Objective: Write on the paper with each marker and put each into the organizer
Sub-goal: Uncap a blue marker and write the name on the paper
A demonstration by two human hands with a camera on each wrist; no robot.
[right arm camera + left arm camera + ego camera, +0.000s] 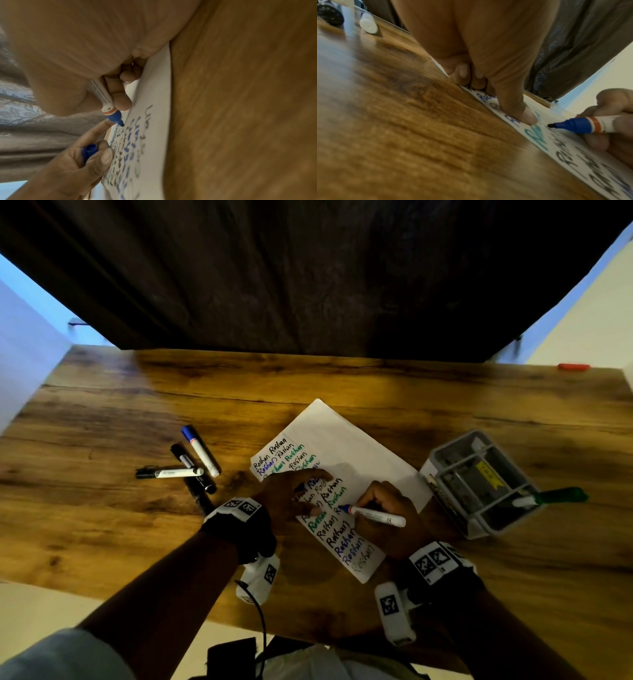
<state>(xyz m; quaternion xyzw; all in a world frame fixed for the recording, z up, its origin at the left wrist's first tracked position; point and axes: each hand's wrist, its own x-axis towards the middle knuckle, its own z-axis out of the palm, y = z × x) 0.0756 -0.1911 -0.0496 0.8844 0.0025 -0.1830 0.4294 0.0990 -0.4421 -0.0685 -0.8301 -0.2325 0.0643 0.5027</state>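
Paper sits angled mid-table, with lots of bare wood behind it and to the far left. The right hand pinches the uncapped blue marker, tip just over the sheet's written rows. The left hand presses the paper's left edge and curls round the blue cap. The gray organizer, just right of the paper, holds a green marker. Spare markers lie piled to the left. Every line reads "Roshan" in black, blue and green.
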